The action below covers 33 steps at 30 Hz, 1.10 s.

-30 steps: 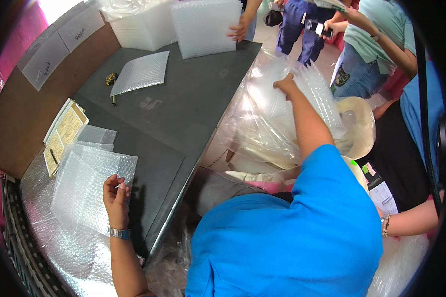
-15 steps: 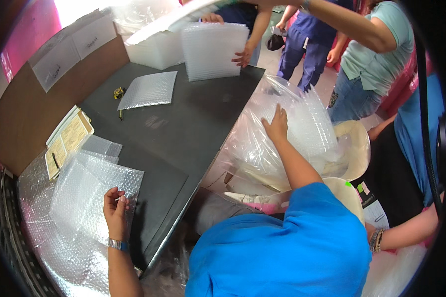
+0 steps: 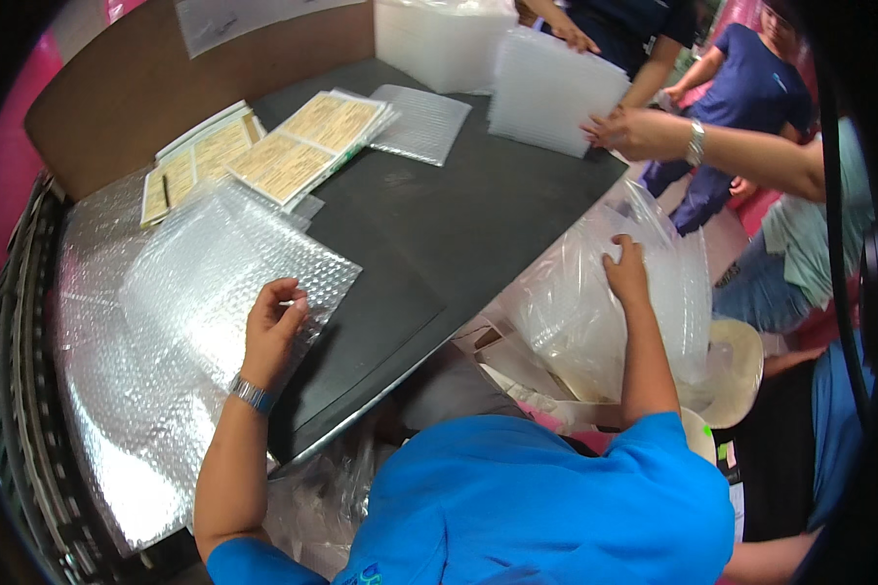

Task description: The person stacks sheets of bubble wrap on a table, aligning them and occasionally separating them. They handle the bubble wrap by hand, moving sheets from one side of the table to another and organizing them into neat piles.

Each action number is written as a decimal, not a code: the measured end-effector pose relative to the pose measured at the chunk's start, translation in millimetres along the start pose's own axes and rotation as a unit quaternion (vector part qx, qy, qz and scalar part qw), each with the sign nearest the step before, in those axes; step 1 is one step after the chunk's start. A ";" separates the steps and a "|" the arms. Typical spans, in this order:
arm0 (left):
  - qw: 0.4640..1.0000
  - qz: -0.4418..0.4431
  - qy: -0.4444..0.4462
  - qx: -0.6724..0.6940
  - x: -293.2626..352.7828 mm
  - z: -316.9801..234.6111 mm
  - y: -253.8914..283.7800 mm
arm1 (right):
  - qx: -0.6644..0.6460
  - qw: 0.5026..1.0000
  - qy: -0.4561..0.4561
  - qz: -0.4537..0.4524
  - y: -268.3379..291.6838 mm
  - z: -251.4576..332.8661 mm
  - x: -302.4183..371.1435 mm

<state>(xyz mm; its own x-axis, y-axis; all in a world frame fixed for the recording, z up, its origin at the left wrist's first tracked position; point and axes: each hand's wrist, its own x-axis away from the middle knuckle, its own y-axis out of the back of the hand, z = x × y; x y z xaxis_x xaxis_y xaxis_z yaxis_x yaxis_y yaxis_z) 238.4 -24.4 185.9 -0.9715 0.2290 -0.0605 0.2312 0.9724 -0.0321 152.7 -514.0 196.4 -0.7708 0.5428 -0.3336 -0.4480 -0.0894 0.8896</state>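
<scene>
My left hand (image 3: 275, 330), with a metal watch at the wrist, is over the near edge of a bubble-wrap sheet (image 3: 229, 268) on the left of the table. Its fingers are curled with the thumb close to them; anything pinched there is too small to make out. My right hand (image 3: 628, 271) is off the table's right edge, fingers apart, against a clear plastic bag (image 3: 566, 292). Inside the bag stands a stack of bubble-wrap sheets (image 3: 678, 292). More bubble wrap (image 3: 117, 390) covers the table's left side.
Two sets of yellowish printed papers (image 3: 307, 146) (image 3: 200, 161) and a pen (image 3: 166, 191) lie on the dark table (image 3: 458, 224). Beyond is a flat bubble-wrap piece (image 3: 424, 122). A co-worker holds an upright stack of bubble-wrap sheets (image 3: 556, 93); another person's hand (image 3: 644, 134) reaches beside it.
The view has swung left, shifting everything rightward. A second set of yellowish papers now lies on the table, and the tape measure is out of sight. A co-worker's raised arm has come down.
</scene>
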 end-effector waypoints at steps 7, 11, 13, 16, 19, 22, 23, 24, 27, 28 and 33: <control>0.990 -0.048 -0.074 -0.112 -3.6 -6.3 8.2 | -0.345 0.911 0.160 0.161 -8.7 117.3 0.7; 0.910 -0.184 -0.219 -0.302 -6.1 -30.0 28.9 | -0.423 0.813 0.179 0.357 -37.0 207.2 5.5; 0.873 -0.258 -0.259 -0.323 -9.4 -36.5 51.6 | -0.407 0.794 0.184 0.413 -54.6 254.3 1.2; 0.665 -0.373 -0.247 -0.598 -10.2 -50.6 94.2 | -0.370 0.802 0.230 0.410 -94.1 322.9 -2.7; 0.614 -0.352 0.143 -0.692 -8.1 -49.4 109.7 | -0.335 0.841 0.245 0.347 -139.1 373.3 -1.9; 0.708 -0.203 0.208 -0.644 -20.1 -20.8 109.7 | -0.258 0.885 0.227 0.313 -166.7 404.8 9.0; 0.720 -0.155 0.204 -0.645 -22.0 -20.6 99.6 | -0.196 0.900 0.265 0.284 -166.9 407.5 21.7; 0.740 -0.137 0.157 -0.640 -20.9 -10.5 93.2 | -0.193 0.889 0.296 0.290 -151.7 409.8 33.2; 0.698 -0.100 0.150 -0.693 -16.4 -34.9 43.5 | -0.397 0.835 0.231 0.302 -160.2 391.1 32.7; 0.723 -0.095 0.134 -0.671 -15.7 -30.0 46.7 | -0.416 0.827 0.234 0.297 -158.1 385.5 28.8; 0.876 -0.079 0.046 -0.473 -8.8 -16.9 51.5 | -0.413 0.817 0.230 0.330 -149.0 367.1 19.8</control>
<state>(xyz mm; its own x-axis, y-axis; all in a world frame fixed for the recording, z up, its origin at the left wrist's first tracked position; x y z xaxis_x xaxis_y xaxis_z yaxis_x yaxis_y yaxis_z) 258.0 24.4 201.6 -0.9977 0.0481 -0.0472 -0.0101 0.5852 0.8109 370.5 -183.4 171.9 -0.9717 -0.2055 -0.1166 0.1280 -0.8726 0.4713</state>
